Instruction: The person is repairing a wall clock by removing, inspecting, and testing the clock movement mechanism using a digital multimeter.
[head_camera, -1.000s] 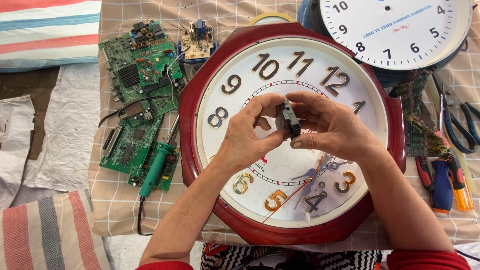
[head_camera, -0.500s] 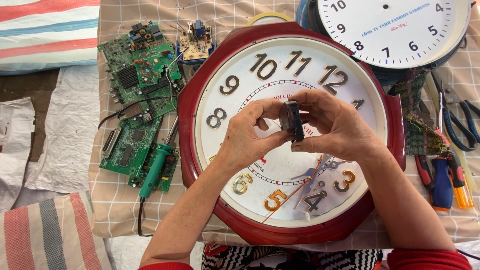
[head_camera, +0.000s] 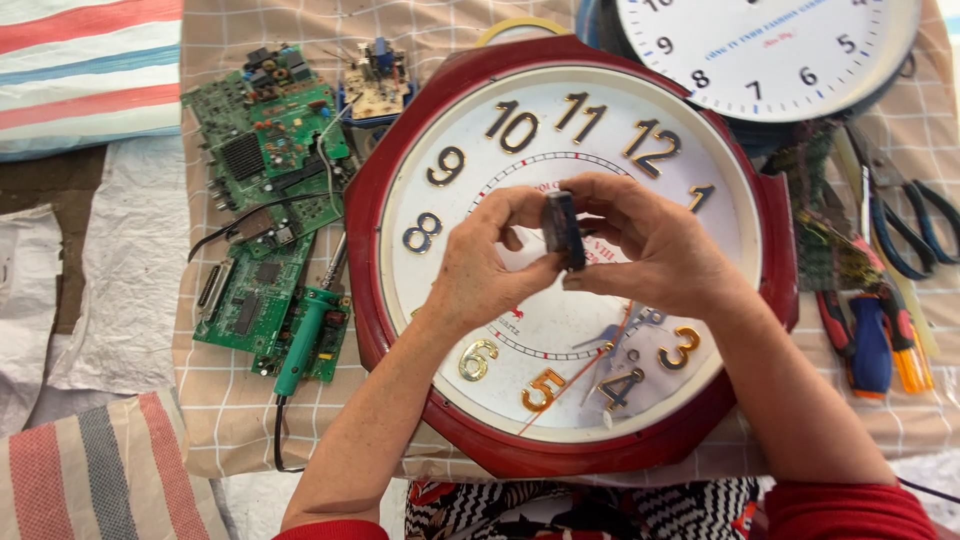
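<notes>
Bright, soft daylight all over, no dark corners. Shadows are pale w/ fuzzy edges; a faint one lies under the hands (head_camera: 590, 260) on the white face of the big round dark-red wall clock (head_camera: 560, 420). No strong glare, just a small shine on the clock's red rim and its gold numbers. Pic is sharp in the middle; the green circuit boards (head_camera: 270, 160) show tiny parts clearly. The small black box (head_camera: 563, 228) between the fingers is a bit smeared. Edges bend a little, wide lens. Colours look strong & warm.
</notes>
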